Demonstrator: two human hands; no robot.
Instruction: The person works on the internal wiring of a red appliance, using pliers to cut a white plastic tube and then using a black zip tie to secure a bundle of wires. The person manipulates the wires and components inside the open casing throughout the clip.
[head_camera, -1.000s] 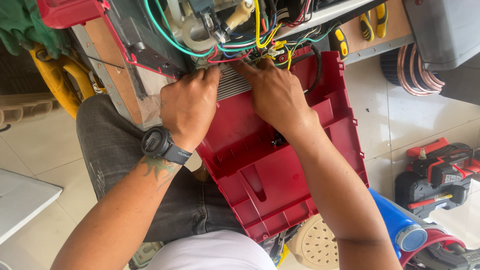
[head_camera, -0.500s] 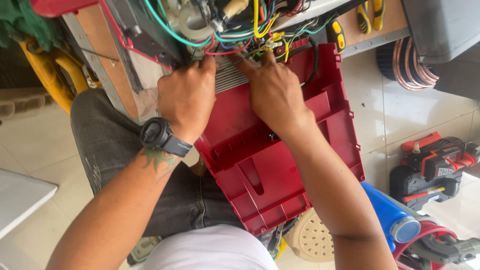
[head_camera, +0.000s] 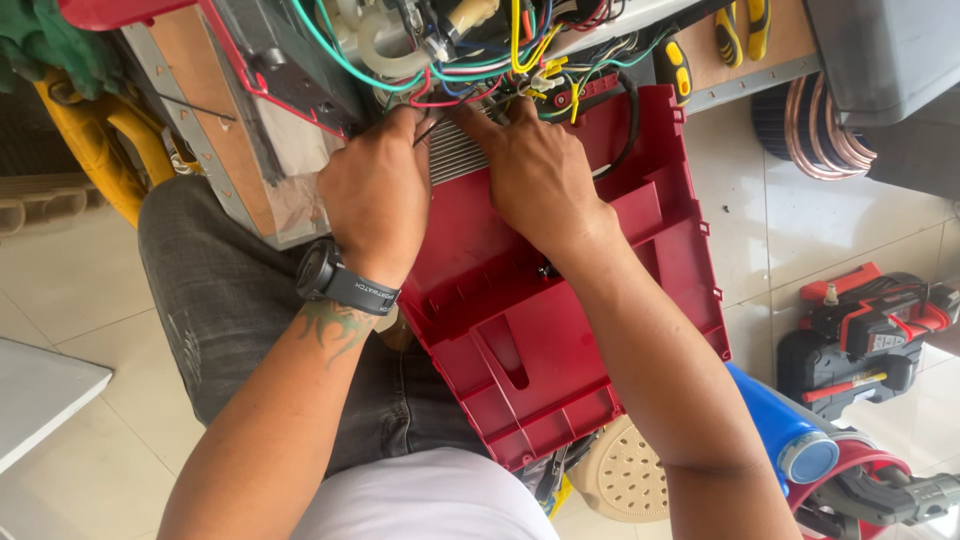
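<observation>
My left hand (head_camera: 378, 192), with a black watch on its wrist, and my right hand (head_camera: 535, 165) are side by side at the top of an opened appliance. Both sets of fingertips press into a bundle of coloured wires (head_camera: 500, 65), green, yellow, red and blue, just above a grey finned metal block (head_camera: 455, 150). Whether either hand pinches a wire is hidden by the fingers. A red plastic cover (head_camera: 560, 340) lies under my right forearm, resting across my lap in grey jeans.
A red and black power tool (head_camera: 865, 335) sits on the tiled floor at right. A blue cylinder (head_camera: 785, 430) and a perforated beige disc (head_camera: 630, 470) lie lower right. Yellow-handled pliers (head_camera: 745, 25) and coiled copper tubing (head_camera: 830, 130) are upper right. A yellow hose (head_camera: 100, 140) hangs at left.
The view has drifted slightly, shifting everything a little to the left. Both hands stay at the wire bundle, fingertips working slightly higher into the wires.
</observation>
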